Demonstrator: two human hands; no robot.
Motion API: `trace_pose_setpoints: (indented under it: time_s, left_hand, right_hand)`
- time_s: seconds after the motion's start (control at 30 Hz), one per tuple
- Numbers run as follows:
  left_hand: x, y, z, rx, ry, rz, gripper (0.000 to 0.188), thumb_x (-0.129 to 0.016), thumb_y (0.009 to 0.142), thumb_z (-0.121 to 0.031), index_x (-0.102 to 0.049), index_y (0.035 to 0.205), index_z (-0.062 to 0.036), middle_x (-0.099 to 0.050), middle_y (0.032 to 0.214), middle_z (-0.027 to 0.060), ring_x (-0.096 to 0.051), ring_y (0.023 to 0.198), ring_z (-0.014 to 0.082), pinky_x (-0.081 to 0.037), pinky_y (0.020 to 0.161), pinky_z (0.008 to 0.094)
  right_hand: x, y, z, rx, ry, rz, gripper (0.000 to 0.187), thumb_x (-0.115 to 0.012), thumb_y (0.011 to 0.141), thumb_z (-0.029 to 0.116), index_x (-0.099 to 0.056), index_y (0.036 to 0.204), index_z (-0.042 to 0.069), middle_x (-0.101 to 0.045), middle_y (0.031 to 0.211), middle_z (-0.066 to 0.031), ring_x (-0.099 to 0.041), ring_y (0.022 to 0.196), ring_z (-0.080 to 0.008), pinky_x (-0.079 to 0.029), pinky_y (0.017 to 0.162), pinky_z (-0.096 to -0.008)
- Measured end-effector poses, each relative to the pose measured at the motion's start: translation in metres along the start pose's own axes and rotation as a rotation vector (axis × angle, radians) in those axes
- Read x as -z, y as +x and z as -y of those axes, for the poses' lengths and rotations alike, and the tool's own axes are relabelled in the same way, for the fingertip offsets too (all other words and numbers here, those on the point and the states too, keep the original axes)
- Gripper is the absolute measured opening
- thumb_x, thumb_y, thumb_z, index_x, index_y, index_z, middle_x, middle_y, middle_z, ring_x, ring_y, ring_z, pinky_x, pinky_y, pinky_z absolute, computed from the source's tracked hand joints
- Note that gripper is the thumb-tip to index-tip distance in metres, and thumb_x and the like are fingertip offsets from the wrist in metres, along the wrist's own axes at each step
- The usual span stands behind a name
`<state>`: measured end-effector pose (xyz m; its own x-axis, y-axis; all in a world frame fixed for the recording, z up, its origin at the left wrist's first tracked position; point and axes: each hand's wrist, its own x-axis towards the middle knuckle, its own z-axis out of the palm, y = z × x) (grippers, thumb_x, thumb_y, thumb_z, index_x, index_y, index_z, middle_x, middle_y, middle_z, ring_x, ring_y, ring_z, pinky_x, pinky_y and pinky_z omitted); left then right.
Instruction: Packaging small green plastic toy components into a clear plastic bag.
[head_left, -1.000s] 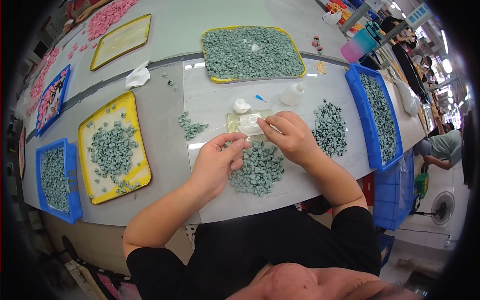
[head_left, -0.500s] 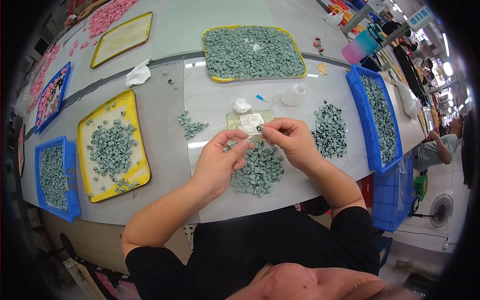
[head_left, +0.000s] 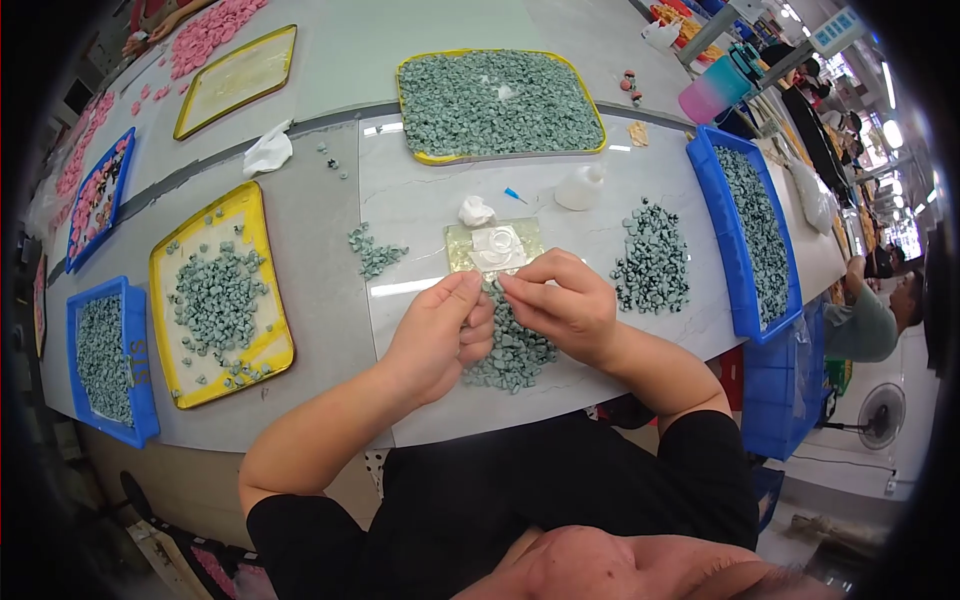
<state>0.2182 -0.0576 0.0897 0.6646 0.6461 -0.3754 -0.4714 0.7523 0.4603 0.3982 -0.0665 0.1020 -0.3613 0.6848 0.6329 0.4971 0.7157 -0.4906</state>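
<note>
My left hand is closed, its thumb pressed on the index finger and the other fingers curled. Opposite it, my right hand pinches with thumb and index finger. The fingertips of both hands come close together; whatever they hold is too small or hidden to make out. Beneath them lies a heap of small grey-green pieces, partly covered by my hands. Just beyond my fingers sits a pale translucent block, with a white pad and a white ring on top.
Beyond stand crumpled white tissue, a blue dispensing tip and a white squeeze bottle. Further green pieces lie to the right. A yellow-rimmed tray is at the back, another yellow tray at left, blue bins at the sides.
Both hands have drawn nearer to me and closer together. The left fingers have curled in. The small dark-and-green piece seen in my right fingertips is no longer clearly visible.
</note>
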Motion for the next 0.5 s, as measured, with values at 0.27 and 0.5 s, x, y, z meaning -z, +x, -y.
trace_pose_setpoints:
  time_s: [0.27, 0.5]
  left_hand:
    - [-0.0028, -0.0019, 0.0013, -0.005, 0.026, -0.002, 0.021, -0.042, 0.096, -0.024, -0.043, 0.082, -0.0085, -0.037, 0.066, -0.0019, -0.028, 0.052, 0.0062, -0.024, 0.045, 0.0205]
    - [-0.0055, -0.0059, 0.0095, -0.105, 0.073, -0.016, 0.018, -0.043, 0.096, -0.024, -0.044, 0.084, -0.0098, -0.037, 0.064, -0.0032, -0.028, 0.052, 0.0055, -0.023, 0.045, 0.0197]
  right_hand:
    - [-0.0006, 0.0016, -0.0015, 0.247, -0.154, 0.02, 0.032, -0.07, 0.06, -0.004, -0.065, 0.091, -0.003, -0.061, 0.084, -0.0096, -0.057, 0.068, -0.0221, -0.047, 0.057, -0.0293]
    - [-0.0032, -0.0014, -0.0055, 0.402, -0.198, 0.006, 0.032, -0.071, 0.058, -0.001, -0.064, 0.089, -0.006, -0.061, 0.085, -0.0108, -0.057, 0.069, -0.0229, -0.048, 0.057, -0.0304]
